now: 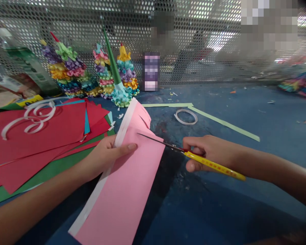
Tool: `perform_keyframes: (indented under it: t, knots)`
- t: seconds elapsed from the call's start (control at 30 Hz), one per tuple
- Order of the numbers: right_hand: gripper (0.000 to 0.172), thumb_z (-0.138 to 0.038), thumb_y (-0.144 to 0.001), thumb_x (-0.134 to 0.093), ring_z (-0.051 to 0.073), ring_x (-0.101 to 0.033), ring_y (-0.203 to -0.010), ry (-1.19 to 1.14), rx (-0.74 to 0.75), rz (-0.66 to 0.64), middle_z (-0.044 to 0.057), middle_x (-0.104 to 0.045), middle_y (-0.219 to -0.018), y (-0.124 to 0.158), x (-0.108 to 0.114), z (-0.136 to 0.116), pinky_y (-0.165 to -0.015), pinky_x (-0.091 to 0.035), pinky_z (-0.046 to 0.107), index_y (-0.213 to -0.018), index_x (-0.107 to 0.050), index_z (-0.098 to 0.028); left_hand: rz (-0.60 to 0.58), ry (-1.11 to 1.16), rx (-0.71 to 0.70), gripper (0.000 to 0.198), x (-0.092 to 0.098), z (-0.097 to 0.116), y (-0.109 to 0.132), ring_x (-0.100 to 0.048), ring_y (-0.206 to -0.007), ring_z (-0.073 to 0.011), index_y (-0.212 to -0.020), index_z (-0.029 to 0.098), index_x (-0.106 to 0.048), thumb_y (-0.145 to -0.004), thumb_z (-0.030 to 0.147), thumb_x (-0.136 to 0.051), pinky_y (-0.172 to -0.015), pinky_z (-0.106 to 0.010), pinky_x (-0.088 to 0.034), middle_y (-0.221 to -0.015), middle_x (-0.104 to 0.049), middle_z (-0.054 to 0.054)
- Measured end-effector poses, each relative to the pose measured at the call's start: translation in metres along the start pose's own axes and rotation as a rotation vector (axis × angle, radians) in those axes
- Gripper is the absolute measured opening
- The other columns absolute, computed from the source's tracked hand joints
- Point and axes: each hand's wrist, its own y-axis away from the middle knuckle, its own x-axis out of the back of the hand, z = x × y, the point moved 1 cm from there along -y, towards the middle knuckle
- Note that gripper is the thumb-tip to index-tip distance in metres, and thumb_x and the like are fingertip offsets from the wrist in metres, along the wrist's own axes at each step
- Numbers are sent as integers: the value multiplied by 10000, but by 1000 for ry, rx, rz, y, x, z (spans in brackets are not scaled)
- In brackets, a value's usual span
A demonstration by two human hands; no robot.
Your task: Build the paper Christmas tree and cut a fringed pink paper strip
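My left hand (109, 153) is closed on a long pink paper strip (124, 183) with a white band along its left edge, thumb on top. The strip's far end is cut into a fringe. My right hand (206, 151) grips yellow-handled scissors (193, 157). Their blades reach left into the strip's right edge, just below the fringe.
Red, green and blue paper sheets (40, 143) with curled white strips lie at the left. Several colourful paper trees (91, 75) stand at the back before a perforated metal screen. A tape ring (185, 116) and a pale green strip (219, 120) lie on the blue table (244, 204).
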Motion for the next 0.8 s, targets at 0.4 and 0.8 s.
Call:
perform_keyframes:
  t: [0.4, 0.8]
  knots:
    - [475, -685, -814, -542, 140, -443, -552, 53, 8, -6, -38, -498, -640, -5, 2, -22, -489, -268, 244, -749, -430, -229, -53, -36, 18, 319, 5, -3, -3, -659, -566, -175, -752, 176, -609, -702, 426, -801, -492, -235, -511, -665, -697, -15]
    - [457, -667, -849, -534, 125, -434, -556, -20, 117, 17, -44, -505, -652, -2, -4, -21, -503, -276, 242, -805, -431, -223, -52, -36, 39, 287, 5, -7, 0, -669, -550, -188, -780, 167, -677, -675, 390, -824, -490, -245, -522, -666, -728, -30]
